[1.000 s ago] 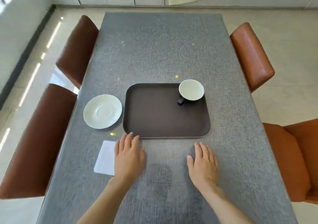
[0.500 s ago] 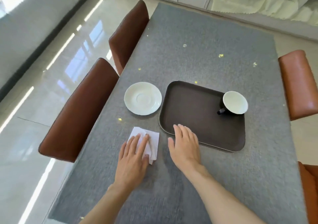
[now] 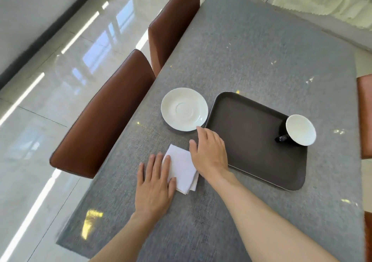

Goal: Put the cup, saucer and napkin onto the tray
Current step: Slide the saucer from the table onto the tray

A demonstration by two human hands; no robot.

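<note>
Head view gives us one tray [image 3: 249, 141], one cup [image 3: 300, 129], one saucer [image 3: 184, 108], one napkin [image 3: 181, 167] and three chairs, two beyond our left hand [image 3: 154, 187] and one at the far right edge. Our left hand lies flat on the grey desk [image 3: 261, 50], fingers spread, with the two inner fingers resting on the napkin's near-left edge. Our right hand [image 3: 209, 155] is loosely open, palm down, covering the napkin's right side and the tray's near-left corner; its forefinger tip touches the saucer rim. We cannot tell whether it pinches anything. The tray holds only the cup, upright at the corner far right of our right hand. The saucer sits on the desk just beyond that hand.
</note>
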